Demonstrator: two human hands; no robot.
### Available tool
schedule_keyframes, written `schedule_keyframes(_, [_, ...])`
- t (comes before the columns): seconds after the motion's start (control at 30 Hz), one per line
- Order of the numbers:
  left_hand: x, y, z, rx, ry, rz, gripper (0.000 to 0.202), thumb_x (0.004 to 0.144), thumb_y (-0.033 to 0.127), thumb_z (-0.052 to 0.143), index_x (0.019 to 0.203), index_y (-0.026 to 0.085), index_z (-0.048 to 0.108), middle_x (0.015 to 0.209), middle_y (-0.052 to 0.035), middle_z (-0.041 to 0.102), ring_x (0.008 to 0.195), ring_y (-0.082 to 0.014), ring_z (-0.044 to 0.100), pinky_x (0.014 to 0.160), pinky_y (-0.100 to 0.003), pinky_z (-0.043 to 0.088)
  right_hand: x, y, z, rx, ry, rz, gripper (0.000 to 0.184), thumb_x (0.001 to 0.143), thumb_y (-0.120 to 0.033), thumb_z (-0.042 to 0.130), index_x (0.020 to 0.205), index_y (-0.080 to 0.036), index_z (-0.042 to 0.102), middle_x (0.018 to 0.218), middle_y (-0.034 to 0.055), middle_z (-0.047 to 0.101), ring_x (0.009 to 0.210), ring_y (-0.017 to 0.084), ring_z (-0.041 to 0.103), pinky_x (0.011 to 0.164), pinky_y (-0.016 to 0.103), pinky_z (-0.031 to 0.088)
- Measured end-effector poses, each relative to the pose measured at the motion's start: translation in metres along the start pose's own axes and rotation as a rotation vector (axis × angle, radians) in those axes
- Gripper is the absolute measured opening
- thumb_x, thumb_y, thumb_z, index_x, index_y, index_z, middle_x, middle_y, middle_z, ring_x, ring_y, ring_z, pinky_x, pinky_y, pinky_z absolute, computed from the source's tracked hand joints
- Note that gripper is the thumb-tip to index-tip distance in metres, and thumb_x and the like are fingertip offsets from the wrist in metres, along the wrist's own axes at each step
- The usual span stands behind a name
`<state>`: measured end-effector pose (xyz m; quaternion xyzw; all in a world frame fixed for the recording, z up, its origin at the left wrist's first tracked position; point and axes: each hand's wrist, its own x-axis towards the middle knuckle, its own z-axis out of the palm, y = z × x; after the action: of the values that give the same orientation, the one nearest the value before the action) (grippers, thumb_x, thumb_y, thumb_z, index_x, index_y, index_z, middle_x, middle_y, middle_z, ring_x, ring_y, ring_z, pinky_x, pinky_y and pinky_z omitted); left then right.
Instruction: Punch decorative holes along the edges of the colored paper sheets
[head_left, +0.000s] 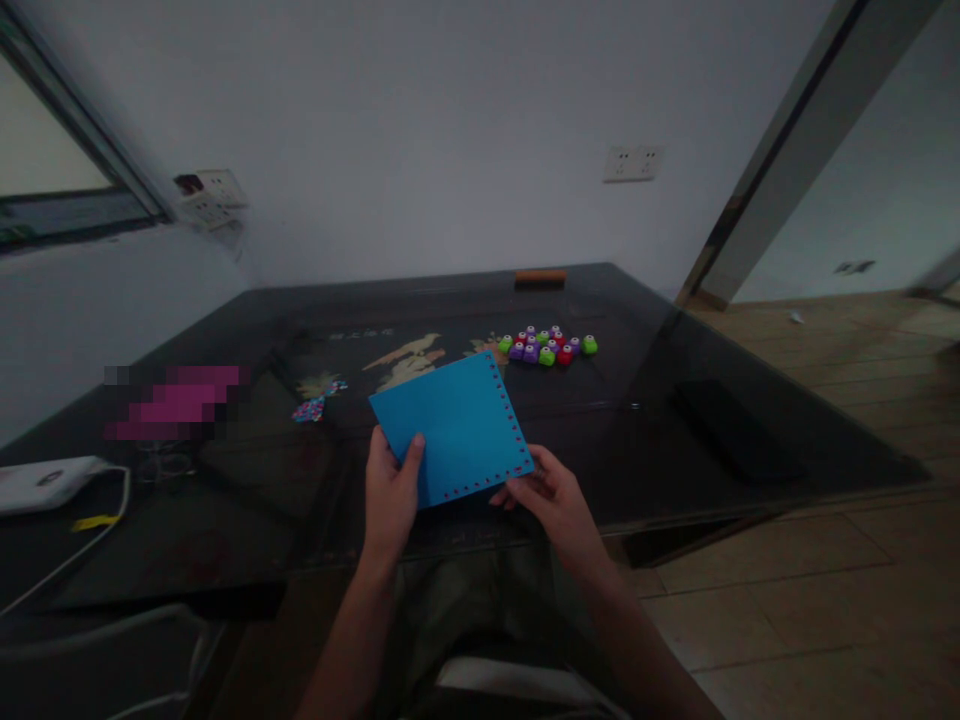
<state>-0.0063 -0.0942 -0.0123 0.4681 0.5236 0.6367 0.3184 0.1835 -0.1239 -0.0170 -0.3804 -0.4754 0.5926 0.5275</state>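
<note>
**Blue paper sheet** (457, 425): square and held tilted in the air over the near edge of the tabletop (675, 330), one corner pointing away. It is gripped by both hands. A row of small punched holes runs along the two edges on the side of the right fingers, but the hole shape is too small to read.

**Left hand** (390, 492): fingers closed on the sheet's near-left corner. The thumb lies on the front face and the other fingers are hidden behind the paper.

**Right hand** (553, 497): fingers pinch the sheet's lowest corner from below. The fingertips are partly covered by the sheet. Both forearms are cut off at the bottom edge.

**Craft punches** (547, 346): a tight cluster in purple, green and red on the tabletop, beyond the right fingers and past the sheet's far corner.

**Paper scraps** (311, 408): a small multicoloured heap, beyond and left of the left fingers.

**White device** (45, 482): far left of the left fingers and cut by the frame edge. It has a white cable (97, 535) and a yellow tag (94, 522) beside it.

**Brown bar** (540, 278): at the tabletop's far edge, its kind unclear in the dim light.

**Dark flat rectangle** (731, 435): right of the right fingers. Whether it lies on the glossy surface or under it cannot be told.

**Wall sockets** (634, 162): on the wall above the tabletop's far edge.
</note>
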Motion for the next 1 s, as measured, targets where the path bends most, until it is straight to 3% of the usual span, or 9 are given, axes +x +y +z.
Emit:
schedule_keyframes(0.83, [-0.007, 0.009, 0.007, -0.012, 0.014, 0.013, 0.033, 0.078, 0.036, 0.062, 0.104, 0.018, 0.054, 0.093, -0.0035, 0.062, 0.079, -0.0164, 0.059, 0.072, -0.027, 0.048, -0.003, 0.000, 0.008, 0.040, 0.048, 0.003, 0.030, 0.075, -0.033, 0.068, 0.094, -0.020, 0.049, 0.071, 0.0007, 0.066, 0.067, 0.018, 0.067, 0.063, 0.030, 0.050])
schedule_keyframes(1.0, [-0.009, 0.010, 0.008, -0.030, 0.034, 0.005, 0.034, 0.078, 0.037, 0.063, 0.106, 0.019, 0.054, 0.093, -0.0033, 0.062, 0.080, -0.0168, 0.060, 0.073, -0.027, 0.048, -0.005, 0.002, 0.013, 0.110, 0.083, 0.009, 0.045, 0.071, -0.029, 0.071, 0.107, -0.023, 0.044, 0.075, -0.0002, 0.066, 0.067, 0.018, 0.067, 0.063, 0.030, 0.050])
